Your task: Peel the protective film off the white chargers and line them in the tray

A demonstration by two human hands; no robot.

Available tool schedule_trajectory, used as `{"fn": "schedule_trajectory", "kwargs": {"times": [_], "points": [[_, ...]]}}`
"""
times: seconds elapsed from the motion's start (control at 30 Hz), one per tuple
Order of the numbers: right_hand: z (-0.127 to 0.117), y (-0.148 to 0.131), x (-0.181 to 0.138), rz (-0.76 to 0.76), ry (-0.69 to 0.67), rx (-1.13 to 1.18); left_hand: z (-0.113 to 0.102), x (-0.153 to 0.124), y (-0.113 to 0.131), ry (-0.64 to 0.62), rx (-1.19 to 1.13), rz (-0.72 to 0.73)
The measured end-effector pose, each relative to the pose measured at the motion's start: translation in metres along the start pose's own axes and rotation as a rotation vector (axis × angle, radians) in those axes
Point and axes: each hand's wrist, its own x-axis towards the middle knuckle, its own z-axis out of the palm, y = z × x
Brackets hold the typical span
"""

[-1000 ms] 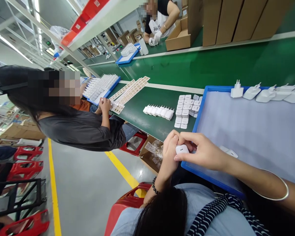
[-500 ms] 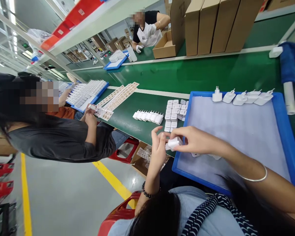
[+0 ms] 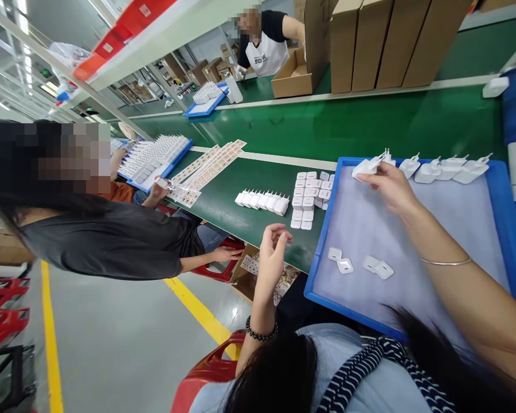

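My right hand (image 3: 391, 186) grips a white plug charger (image 3: 365, 167) at the far left corner of the blue-rimmed tray (image 3: 322, 246). Beside it, a row of similar plug chargers (image 3: 441, 170) lines the tray's far edge, pins pointing away. Several small white charger blocks (image 3: 345, 265) lie loose on the pale tray lining. My left hand (image 3: 274, 246) hovers off the tray's left side, empty, its fingers loosely bent and the thumb apart. Stacked white charger blocks (image 3: 303, 201) stand on the green table beyond that hand, next to a short row of pinned chargers (image 3: 262, 202).
A co-worker in a dark shirt (image 3: 112, 244) sits at left, near sticker sheets (image 3: 217, 166) and another full tray (image 3: 155, 160). Cardboard boxes (image 3: 382, 46) stand across the bench, where another person works. Below the table edge is an open carton (image 3: 245, 281).
My right hand has left my left hand and carried the charger up to the tray's far edge. The left hand is now empty. The nearby co-worker has lowered one arm.
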Motion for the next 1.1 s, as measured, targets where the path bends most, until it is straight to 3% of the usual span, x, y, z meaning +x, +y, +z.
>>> {"fn": "schedule_trajectory", "kwargs": {"times": [0.17, 0.43, 0.53, 0.6, 0.7, 0.8, 0.97, 1.1], "points": [[0.0, 0.019, 0.013, -0.039, 0.18, -0.302, 0.004, 0.002, -0.003, -0.042, 0.07, -0.028], [0.0, 0.021, 0.011, -0.08, 0.09, -0.564, 0.005, 0.0, -0.006, -0.069, 0.208, -0.062], [-0.002, 0.01, 0.004, -0.047, -0.036, -0.651, 0.012, 0.005, -0.017, -0.057, 0.339, -0.008], [0.004, 0.007, -0.007, -0.004, -0.218, -0.692, 0.016, 0.012, -0.026, -0.019, 0.486, 0.046], [0.024, 0.013, -0.035, 0.065, -0.532, -0.705, 0.019, 0.029, -0.036, 0.083, 0.637, 0.093], [0.05, 0.025, -0.064, 0.085, -0.705, -0.702, 0.019, 0.051, -0.042, 0.165, 0.698, 0.109], [0.083, 0.036, -0.087, 0.041, -0.722, -0.7, 0.028, 0.078, -0.044, 0.164, 0.996, 0.165], [0.082, 0.038, -0.083, -0.016, -0.645, -0.63, 0.036, 0.078, -0.042, 0.116, 1.138, 0.164]]}}
